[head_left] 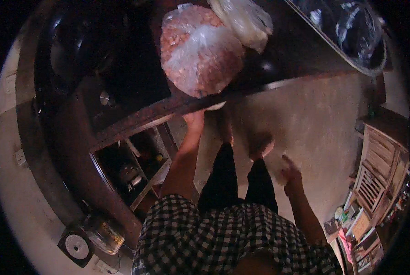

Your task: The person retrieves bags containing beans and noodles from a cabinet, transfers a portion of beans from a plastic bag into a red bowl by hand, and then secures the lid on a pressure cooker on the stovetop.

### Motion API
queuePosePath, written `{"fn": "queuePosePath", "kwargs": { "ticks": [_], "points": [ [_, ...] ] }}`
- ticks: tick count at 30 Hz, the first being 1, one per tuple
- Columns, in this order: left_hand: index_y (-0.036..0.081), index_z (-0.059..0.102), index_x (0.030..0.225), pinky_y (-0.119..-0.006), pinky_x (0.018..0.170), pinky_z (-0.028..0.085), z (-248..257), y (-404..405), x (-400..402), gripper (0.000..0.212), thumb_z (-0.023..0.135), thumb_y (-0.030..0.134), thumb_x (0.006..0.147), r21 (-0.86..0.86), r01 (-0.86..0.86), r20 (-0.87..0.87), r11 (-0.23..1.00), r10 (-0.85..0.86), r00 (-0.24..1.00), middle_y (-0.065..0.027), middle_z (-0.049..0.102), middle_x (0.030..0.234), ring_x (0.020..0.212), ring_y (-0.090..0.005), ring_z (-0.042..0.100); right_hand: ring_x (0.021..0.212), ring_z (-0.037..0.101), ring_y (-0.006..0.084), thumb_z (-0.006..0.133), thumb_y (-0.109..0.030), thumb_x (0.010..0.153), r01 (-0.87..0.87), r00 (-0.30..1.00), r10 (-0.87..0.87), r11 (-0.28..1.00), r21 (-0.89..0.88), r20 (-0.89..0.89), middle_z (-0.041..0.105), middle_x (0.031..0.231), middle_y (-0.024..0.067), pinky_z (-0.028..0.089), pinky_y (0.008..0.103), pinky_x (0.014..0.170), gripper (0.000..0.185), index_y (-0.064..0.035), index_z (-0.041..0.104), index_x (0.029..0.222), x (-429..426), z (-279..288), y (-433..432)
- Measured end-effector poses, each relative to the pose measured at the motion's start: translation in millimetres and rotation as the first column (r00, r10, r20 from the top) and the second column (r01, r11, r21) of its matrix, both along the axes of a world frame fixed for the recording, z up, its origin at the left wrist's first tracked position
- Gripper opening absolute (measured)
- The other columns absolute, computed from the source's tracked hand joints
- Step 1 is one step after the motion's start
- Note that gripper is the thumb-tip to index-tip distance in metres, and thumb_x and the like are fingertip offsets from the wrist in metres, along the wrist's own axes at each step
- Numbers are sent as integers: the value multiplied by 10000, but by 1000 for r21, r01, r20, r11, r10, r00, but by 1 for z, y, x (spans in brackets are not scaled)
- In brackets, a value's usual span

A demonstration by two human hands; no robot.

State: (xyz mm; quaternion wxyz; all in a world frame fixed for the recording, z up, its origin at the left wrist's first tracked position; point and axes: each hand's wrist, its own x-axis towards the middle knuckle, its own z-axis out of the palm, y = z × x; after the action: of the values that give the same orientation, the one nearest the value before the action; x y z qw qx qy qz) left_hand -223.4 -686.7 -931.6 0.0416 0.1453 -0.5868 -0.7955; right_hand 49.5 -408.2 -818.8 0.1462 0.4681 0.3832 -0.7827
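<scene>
My left hand point(193, 117) is at the counter's front edge, under a plastic bag of reddish pieces point(201, 51); its fingers are hidden beneath the edge, beside a pale, flat object point(215, 106) that shows only in part. Whether the hand holds that object cannot be told. Low on the right, my right hand point(291, 172) hangs over the floor with one finger extended and nothing visible in it. Behind the reddish bag, another clear plastic bag with pale contents point(248, 25) lies on the dark counter point(291, 55).
Below the counter on the left is an open cabinet point(136, 172) with items inside. Clear plastic point(358, 27) lies at the upper right. A glass container with yellow contents point(108, 235) stands at the lower left. A wooden cabinet point(377, 175) is on the right.
</scene>
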Motion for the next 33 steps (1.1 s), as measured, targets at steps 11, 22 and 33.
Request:
{"fn": "queuePosePath", "kwargs": {
  "ticks": [11,22,33],
  "points": [
    [8,403,1336,-377,982,432,254,81,142,1021,924,196,477,-216,784,-48,582,-809,587,-109,546,1233,1131,-227,542,1147,515,213,545,-69,877,33,942,-42,999,-32,-332,502,1309,96,475,337,923,567,-77,387,1422,-51,40,36],
    [96,519,1326,-461,1075,320,463,143,113,899,801,235,483,-956,284,-42,-80,-916,-398,-165,370,1438,1302,-366,370,1130,559,176,572,-191,931,-365,509,207,931,8,-835,578,1242,86,448,310,972,427,-42,499,1324,-72,208,47],
    [36,565,1166,-362,584,482,465,160,142,788,821,330,482,-997,-61,-41,54,-979,-198,-141,548,850,702,-295,603,1190,541,160,368,-361,1022,-273,457,92,961,-41,-885,554,1295,101,407,304,1039,464,-50,460,1354,-61,196,43]
  ]
}}
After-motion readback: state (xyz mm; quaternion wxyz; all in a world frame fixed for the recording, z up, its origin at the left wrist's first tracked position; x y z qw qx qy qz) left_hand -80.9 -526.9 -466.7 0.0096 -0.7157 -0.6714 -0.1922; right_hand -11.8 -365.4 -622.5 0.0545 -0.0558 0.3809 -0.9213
